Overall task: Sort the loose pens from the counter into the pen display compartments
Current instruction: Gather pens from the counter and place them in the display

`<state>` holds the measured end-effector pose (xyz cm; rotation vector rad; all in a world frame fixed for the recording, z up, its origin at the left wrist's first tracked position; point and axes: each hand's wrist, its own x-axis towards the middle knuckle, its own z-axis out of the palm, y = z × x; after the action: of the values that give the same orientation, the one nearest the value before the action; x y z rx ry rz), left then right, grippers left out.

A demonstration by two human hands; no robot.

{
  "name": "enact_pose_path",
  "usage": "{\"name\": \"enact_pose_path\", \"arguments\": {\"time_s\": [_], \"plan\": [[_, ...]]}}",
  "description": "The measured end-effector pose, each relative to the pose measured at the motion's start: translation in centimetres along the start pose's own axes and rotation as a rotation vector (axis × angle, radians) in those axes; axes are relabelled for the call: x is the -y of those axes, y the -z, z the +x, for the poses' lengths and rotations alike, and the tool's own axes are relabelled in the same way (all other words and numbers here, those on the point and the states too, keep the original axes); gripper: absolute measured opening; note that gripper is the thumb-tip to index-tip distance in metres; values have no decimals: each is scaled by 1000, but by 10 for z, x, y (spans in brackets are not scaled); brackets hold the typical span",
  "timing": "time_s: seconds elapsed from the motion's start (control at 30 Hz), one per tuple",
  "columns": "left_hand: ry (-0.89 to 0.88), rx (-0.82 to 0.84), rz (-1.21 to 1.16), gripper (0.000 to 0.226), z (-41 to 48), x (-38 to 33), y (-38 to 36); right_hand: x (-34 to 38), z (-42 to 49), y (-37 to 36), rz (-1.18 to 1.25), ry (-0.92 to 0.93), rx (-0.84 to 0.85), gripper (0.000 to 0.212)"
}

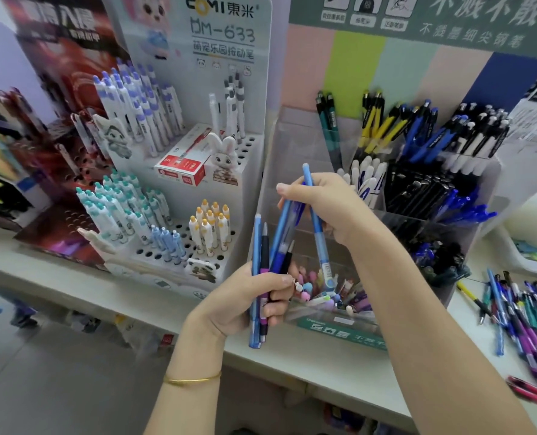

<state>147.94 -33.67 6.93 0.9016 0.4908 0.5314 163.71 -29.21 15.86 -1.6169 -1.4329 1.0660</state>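
Pens (257, 243) gripped, left hand (245, 298) (right hand (327, 202) pinching)

This is a stationery shop. A white perforated cardboard display stand (254, 105) with a printed brand header and model number holds rows of white pens with blue caps (135, 102), teal-capped pens (116, 202) and yellow-capped pens (210, 224) standing in its holes. Beside it a clear plastic compartment display (487, 177) under a green printed header card (418, 23) carries pens sorted by colour: yellow, blue, black. A small red and white cardboard box (181, 167) sits on the stand, and a heap of loose mixed pens (524, 318) lies on the pale desk (323, 362)
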Motion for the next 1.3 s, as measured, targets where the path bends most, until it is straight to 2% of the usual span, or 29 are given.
{"name": "enact_pose_path", "arguments": {"time_s": [0.13, 0.3, 0.47, 0.6, 0.73, 0.93, 1.17, 1.3], "plan": [[-15, -39, -37, 20, 0, -4, 1, -6, 5, -4, -23, 11, -35, 29], [-10, -54, -174, 30, 5, -4, -2, -10, 5, -5, -56, -38, 151, 30], [15, -26, -183, 18, 7, -2, 4, -12, 9, -4, -49, -41, 195, 28], [46, -9, -96, 16, 2, -6, 15, -10, 13, -2, -57, -37, 181, 26], [60, 18, -48, 17, -4, -8, 27, -7, 15, -5, -45, -5, 101, 28], [49, -4, 10, 18, -8, -9, 36, -8, 23, -17, 57, 118, -107, 28], [64, 4, 16, 25, -11, -5, 42, 6, 24, -20, 203, 277, -414, 34], [92, -102, -36, 18, -10, -1, 44, 17, 15, -12, 321, 406, -552, 28]]}}
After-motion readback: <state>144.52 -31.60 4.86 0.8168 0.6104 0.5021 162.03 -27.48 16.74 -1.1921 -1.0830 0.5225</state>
